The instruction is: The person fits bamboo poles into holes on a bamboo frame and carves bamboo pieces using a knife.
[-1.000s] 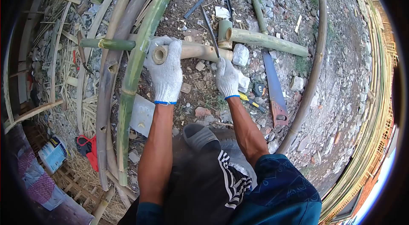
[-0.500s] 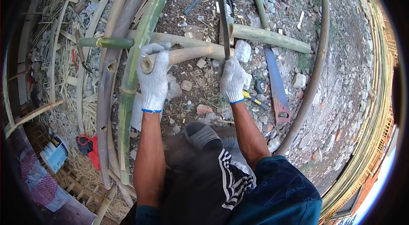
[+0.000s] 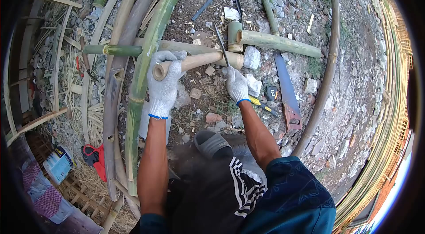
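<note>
My gloved left hand [image 3: 162, 84] is wrapped round a short tan bamboo piece [image 3: 200, 61], near its hollow end. That piece lies slantwise over a thicker bamboo pole [image 3: 237, 60] on the ground. In my gloved right hand [image 3: 237, 85] is a machete [image 3: 220, 42], its handle hidden in the fist. The dark blade tilts up and left, at the far end of the short piece; whether it touches or has cut in I cannot tell. A white stone [image 3: 252, 58] sits beside the thick pole's end.
Right of my hands lie a handsaw [image 3: 287, 82], a tape measure [image 3: 271, 92] and a yellow-and-black tool [image 3: 264, 104]. A cut bamboo length [image 3: 283, 43] and a short bamboo section [image 3: 234, 35] are ahead. A long green bamboo pole [image 3: 141, 81] runs along the left.
The machete blade has swung from upright to a leftward tilt and come down to the far end of the bamboo piece. My left hand keeps its grip; the view has shifted slightly.
</note>
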Demonstrator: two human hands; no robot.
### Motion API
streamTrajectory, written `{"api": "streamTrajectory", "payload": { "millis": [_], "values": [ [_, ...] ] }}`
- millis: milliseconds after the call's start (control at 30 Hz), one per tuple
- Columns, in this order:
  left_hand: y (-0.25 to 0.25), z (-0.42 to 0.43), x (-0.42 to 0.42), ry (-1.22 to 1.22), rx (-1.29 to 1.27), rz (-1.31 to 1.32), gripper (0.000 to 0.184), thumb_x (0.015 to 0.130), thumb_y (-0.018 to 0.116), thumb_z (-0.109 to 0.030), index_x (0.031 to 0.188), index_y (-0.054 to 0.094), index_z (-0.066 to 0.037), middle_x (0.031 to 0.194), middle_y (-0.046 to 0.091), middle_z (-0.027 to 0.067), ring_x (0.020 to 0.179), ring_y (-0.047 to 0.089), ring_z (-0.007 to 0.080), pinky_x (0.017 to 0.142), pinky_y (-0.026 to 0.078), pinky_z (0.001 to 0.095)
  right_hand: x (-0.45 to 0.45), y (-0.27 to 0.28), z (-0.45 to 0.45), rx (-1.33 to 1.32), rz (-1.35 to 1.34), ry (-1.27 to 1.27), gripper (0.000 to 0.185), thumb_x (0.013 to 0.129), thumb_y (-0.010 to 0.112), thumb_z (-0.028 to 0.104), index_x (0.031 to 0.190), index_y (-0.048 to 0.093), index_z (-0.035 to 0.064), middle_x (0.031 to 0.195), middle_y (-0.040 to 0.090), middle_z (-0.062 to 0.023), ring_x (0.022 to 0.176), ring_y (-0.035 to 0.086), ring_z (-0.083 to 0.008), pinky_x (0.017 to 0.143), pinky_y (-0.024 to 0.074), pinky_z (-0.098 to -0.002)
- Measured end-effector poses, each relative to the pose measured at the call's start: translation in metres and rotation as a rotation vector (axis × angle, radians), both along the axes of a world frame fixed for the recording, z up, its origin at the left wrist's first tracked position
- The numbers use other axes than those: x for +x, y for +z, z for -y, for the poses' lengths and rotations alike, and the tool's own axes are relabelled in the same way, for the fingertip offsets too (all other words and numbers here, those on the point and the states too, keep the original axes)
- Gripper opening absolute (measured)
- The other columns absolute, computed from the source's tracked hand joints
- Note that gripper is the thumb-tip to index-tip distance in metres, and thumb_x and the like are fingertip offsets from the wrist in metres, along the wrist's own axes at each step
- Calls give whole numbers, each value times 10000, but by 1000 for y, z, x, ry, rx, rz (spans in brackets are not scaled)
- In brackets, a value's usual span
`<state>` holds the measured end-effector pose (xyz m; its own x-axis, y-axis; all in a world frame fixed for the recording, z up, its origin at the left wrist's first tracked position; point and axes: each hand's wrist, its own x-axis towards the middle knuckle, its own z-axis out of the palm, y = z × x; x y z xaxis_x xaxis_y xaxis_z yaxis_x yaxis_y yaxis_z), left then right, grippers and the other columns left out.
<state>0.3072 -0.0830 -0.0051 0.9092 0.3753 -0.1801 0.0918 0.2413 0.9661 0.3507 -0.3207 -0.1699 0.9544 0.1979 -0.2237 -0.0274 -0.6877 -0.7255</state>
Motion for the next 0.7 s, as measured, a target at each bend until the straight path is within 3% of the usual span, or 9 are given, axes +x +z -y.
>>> {"api": "streamTrajectory", "payload": {
  "millis": [167,300,400,467,567,600,700],
  "values": [
    [-2,-10,1,-58,113,-4,228,990,675,-176,1135,526,-81,1224,648,139,1272,623,284,1002,611,465,7,17,0,-67,-25,-9,534,1124,364,445,1171,691,25,973,721,-246,966,676,-467,851,517,-534],
    [-10,-19,-5,-77,113,-40,264,984,699,-212,1140,530,-84,1223,651,138,1291,614,289,999,617,477,3,77,-6,325,-10,-145,469,1122,382,414,1012,669,59,883,685,-226,851,653,-485,769,497,-554],
    [9,-10,-1,-63,10,-45,329,968,740,-274,1141,532,-89,1227,653,135,1296,609,291,989,619,493,-9,-5,0,81,45,-88,495,1109,396,454,1033,695,67,907,703,-251,887,678,-486,829,505,-572],
    [-1,-15,-7,-67,-25,-20,335,966,747,-276,1142,532,-89,1225,653,133,1300,606,291,989,619,498,3,-16,4,-110,-55,-59,505,1116,380,440,1078,719,69,977,720,-264,964,681,-487,889,504,-580],
    [-3,-17,-16,-46,-63,-25,257,991,707,-198,1145,532,-91,1226,647,127,1295,606,290,1001,613,502,6,10,2,-45,10,-52,503,1121,383,428,1088,714,50,985,721,-263,963,679,-484,854,511,-570],
    [-7,-18,-13,-44,-50,-9,243,994,699,-183,1146,532,-92,1230,646,126,1295,607,289,1006,610,502,6,25,-1,-8,65,-87,479,1120,393,408,1055,693,40,929,715,-243,906,687,-471,792,519,-541],
    [-12,-21,-10,-56,-3,15,222,1000,683,-156,1154,535,-95,1237,636,124,1301,602,288,1020,604,514,-2,48,-4,260,-89,-216,451,1123,388,373,1020,666,34,872,696,-228,849,681,-467,739,517,-513]
  ]
}}
